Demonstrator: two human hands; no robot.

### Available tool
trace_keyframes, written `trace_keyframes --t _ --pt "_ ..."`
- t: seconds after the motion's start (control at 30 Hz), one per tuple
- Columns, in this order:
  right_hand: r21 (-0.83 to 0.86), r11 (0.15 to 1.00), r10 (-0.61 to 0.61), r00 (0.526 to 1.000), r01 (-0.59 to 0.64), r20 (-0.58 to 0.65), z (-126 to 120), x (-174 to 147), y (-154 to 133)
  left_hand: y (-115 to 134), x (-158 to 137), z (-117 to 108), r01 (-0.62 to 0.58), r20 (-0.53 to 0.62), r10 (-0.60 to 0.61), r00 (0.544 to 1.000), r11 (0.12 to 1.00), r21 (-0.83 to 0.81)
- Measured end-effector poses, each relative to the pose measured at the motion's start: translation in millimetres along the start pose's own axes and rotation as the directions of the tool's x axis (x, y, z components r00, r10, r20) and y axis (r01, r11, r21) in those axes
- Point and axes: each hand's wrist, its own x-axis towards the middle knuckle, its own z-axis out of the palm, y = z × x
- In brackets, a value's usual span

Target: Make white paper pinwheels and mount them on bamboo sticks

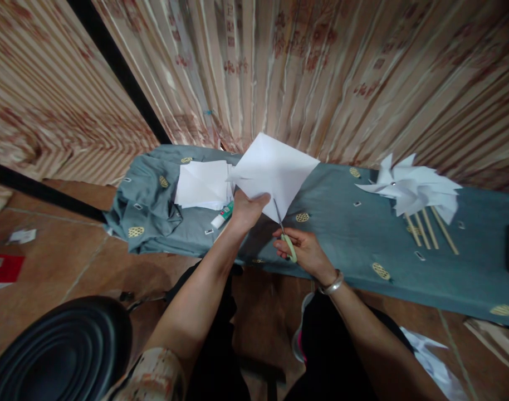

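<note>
On the near side, green-handled scissors (pixel 288 249) are being gripped by the right hand (pixel 308 252), with its fingers being curled around the handles. A silver bracelet (pixel 333 284) is being worn on that wrist. The blades are being pointed up and away, at the bottom corner of a white sheet (pixel 282 167). A bit farther off, the sheet is being pinched by the left hand (pixel 248 211), thumb on top, at its lower left edge. The left arm is being stretched forward. The sheet is being held above the counter (pixel 329 223), probably so that room is being given to the blades. To the left, a paper stack (pixel 202 185) and a white-and-green tube (pixel 223 215) are being carried by the counter, likely being placed there for easy reach. Off to the right, paper pinwheels (pixel 421 192) are being grouped, sticks (pixel 430 228) toward the near edge, perhaps so that no folds are being squashed. Behind, a curtain (pixel 254 83) is hanging.
</note>
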Motion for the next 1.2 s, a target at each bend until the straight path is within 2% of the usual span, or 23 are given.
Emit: trace_keyframes --t 0.77,1.2 --pt "-0.011 1.0 -0.012 1.0 0.012 -0.009 0 1 1 -5 -1 -1 0.005 0.036 -0.005 0.999 1.0 -0.005" --pt "0.004 1.0 -0.02 0.999 0.02 -0.032 -1 3 7 -8 -3 2 0.058 0.067 -0.056 0.996 0.998 -0.017"
